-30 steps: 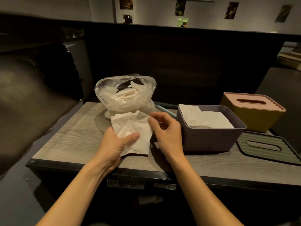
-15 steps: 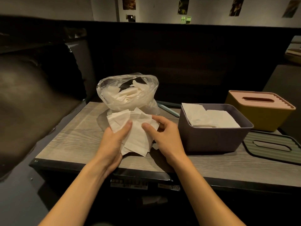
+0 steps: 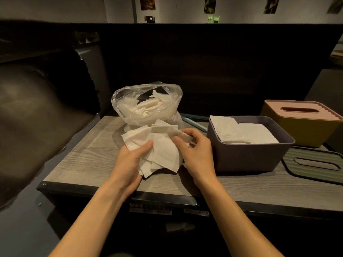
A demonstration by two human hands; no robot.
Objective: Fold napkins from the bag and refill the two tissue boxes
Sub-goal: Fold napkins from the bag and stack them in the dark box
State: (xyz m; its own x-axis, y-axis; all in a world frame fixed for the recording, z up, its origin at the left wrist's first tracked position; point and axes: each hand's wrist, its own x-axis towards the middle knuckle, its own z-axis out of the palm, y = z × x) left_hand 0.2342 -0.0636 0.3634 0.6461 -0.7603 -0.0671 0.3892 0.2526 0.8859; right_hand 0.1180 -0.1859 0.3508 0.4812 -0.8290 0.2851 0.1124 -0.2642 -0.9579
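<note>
Left hand (image 3: 130,162) grip holds loose napkin bundle (image 3: 157,145) from below, above table (image 3: 83,160), just before plastic bag (image 3: 146,104). Right hand (image 3: 194,153) grip pinches top napkin's edge. Risk: sheets fanned, unaligned; lower ones may slip out, thin paper may tear under pull. Count: one bag; two tissue boxes, purple box (image 3: 246,154) open, part-filled, yellow box (image 3: 300,125) lidded; one green lid (image 3: 315,164) lying beside.

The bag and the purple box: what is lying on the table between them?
In the head view, between the bag and the purple box a light blue stick-like thing lies on the table; nearer, both hands hold napkins.
</note>
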